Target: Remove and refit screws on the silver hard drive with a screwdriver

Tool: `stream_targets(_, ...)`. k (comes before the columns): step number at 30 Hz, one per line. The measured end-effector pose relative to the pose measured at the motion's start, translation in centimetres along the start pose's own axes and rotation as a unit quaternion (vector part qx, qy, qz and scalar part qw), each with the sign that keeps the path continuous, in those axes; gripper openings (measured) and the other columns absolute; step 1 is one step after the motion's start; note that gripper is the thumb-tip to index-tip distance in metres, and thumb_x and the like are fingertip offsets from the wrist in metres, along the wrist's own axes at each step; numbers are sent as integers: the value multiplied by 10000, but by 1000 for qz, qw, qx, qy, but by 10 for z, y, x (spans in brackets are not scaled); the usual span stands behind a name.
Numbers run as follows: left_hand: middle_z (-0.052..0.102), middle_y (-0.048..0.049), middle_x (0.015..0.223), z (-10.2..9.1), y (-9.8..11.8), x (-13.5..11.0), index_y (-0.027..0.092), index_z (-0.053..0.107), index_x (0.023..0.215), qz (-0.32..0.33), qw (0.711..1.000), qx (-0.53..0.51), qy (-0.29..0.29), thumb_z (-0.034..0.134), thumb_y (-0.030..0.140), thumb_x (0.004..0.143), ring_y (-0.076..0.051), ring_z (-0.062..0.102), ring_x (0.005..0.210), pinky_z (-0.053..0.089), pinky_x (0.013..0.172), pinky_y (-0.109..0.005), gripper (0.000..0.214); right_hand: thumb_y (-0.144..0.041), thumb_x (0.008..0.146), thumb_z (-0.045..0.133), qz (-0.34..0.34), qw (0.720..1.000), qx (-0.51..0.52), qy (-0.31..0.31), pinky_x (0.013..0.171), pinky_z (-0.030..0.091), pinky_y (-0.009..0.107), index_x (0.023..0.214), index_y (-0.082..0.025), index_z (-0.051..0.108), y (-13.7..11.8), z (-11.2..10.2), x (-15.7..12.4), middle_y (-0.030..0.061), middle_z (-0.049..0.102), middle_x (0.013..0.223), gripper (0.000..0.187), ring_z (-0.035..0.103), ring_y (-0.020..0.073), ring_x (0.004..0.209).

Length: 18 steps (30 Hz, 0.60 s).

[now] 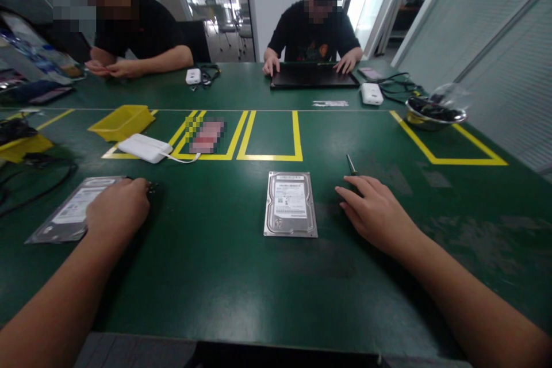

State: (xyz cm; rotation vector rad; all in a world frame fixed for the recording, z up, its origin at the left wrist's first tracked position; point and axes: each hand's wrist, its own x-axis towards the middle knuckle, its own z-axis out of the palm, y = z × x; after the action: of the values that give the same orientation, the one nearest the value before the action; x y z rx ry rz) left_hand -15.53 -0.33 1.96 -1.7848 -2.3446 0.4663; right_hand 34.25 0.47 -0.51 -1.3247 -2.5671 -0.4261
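My left hand (118,207) is curled over the right side of a hard drive in a clear bag (71,210). Its fingertips are turned away, so what they pinch, if anything, is hidden. Some tiny bits, perhaps screws (152,187), lie just right of its knuckles. A bare hard drive (291,207) lies label up in the middle of the table, with neither hand touching it. To its right, my right hand (373,210) rests low over the table, fingers stretched out and apart. A screwdriver (350,164) pokes out beyond the index finger; the hand covers its handle.
Beyond the drive are yellow tape outlines (269,157), a white power bank (145,148) cabled to a phone (207,137), and a yellow bin (123,122). A metal bowl (435,118) of dark parts stands right. Two people sit opposite, one with hands on a black panel (314,76).
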Motion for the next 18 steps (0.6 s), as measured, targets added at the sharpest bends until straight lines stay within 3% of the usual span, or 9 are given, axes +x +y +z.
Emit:
stream_targets(5, 627, -209, 1107, 1, 0, 3, 135, 590, 1037, -1, 1000, -9, -4, 305, 347, 930, -369, 626, 955, 469, 626, -373, 371, -209, 935, 524, 2, 1000, 1, 2, 965, 499, 505, 1198, -111, 689, -1, -1, 0, 210, 595, 1288, 326, 532, 347, 1177)
stream_targets(12, 626, -192, 1040, -18, -4, 4, 115, 529, 1108, -35, 999, -37, -20, 200, 361, 983, -306, 625, 873, 435, 617, -321, 429, -222, 936, 526, 3, 1000, -4, 18, 993, 480, 508, 1192, -98, 694, 1, -3, 0, 213, 594, 1281, 330, 520, 357, 1181)
stream_targets(14, 629, -182, 1002, -30, 4, 0, 118, 526, 1088, -39, 998, -49, 12, 193, 383, 992, -298, 618, 853, 421, 631, -329, 436, -226, 937, 526, 3, 1000, -1, 19, 992, 479, 509, 1198, -98, 691, 1, -3, 0, 213, 593, 1282, 335, 517, 357, 1182)
stream_targets(18, 629, -136, 927, -59, 40, -15, 147, 532, 1003, 28, 989, -94, 113, 269, 380, 987, -279, 600, 826, 401, 672, -340, 351, -222, 933, 527, -1, 1000, 8, 11, 990, 477, 512, 1205, -93, 687, 0, -5, 0, 223, 591, 1278, 342, 515, 359, 1184)
